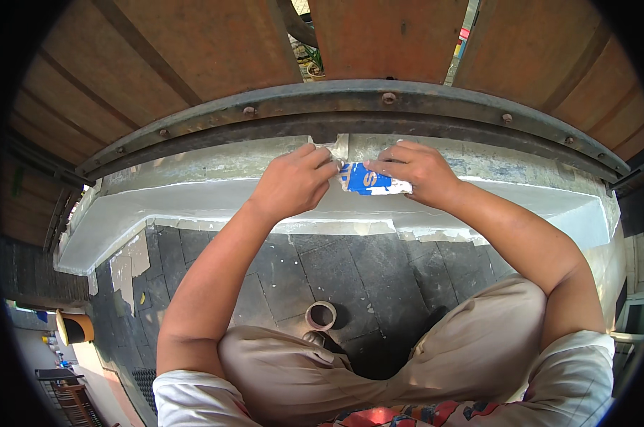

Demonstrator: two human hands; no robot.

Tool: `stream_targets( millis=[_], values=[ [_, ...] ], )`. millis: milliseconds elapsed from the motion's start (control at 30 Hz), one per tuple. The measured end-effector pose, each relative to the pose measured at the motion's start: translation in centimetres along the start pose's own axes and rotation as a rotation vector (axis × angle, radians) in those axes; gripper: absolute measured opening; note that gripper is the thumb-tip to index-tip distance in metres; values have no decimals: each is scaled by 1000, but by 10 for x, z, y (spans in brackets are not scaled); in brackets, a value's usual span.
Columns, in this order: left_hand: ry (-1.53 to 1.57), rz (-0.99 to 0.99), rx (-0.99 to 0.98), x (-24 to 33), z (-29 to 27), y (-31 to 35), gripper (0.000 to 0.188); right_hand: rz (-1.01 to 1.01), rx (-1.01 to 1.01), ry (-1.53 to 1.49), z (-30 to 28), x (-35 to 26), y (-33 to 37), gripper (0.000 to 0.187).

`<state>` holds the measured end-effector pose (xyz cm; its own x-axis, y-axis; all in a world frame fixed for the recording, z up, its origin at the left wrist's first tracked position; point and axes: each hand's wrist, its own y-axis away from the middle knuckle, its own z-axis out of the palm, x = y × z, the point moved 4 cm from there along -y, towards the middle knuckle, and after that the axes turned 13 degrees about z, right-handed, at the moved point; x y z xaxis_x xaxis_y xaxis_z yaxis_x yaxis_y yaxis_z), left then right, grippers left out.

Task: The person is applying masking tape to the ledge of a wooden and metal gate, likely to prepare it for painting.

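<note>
Both hands meet above a low ledge (226, 196) with a fresh white-painted face and a greenish-grey unpainted top. My right hand (425, 171) pinches a torn flat piece of blue-and-white printed card (363, 178), its edges smeared with white. My left hand (293, 181) is closed, its fingertips at the card's left end; what exactly they pinch is hidden. Just beyond those fingers, a pale strip resembling masking tape (342, 147) lies over the ledge top.
A roll of tape (321, 316) sits on the dark floor tiles (357, 285) before my knees. Paint-spotted paper (130, 267) lies at left. A bolted metal rail (322, 107) and wooden panels (386, 43) rise behind the ledge. A black-and-orange container (76, 328) stands far left.
</note>
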<state>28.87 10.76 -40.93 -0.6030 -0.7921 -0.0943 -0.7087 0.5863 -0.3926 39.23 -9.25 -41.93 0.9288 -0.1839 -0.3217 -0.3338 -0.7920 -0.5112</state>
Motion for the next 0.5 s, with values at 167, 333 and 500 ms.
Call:
stream_targets(
  millis=[167,333,500],
  values=[
    [1,-2,-41,2,4,-4,13,19,-165,25,-28,3,9,69],
    [-102,-190,138,-1,12,-16,12,136,-120,-43,-42,16,17,63],
    [-100,-152,88,-1,7,-26,13,148,-114,-96,-43,17,24,60]
  ],
)
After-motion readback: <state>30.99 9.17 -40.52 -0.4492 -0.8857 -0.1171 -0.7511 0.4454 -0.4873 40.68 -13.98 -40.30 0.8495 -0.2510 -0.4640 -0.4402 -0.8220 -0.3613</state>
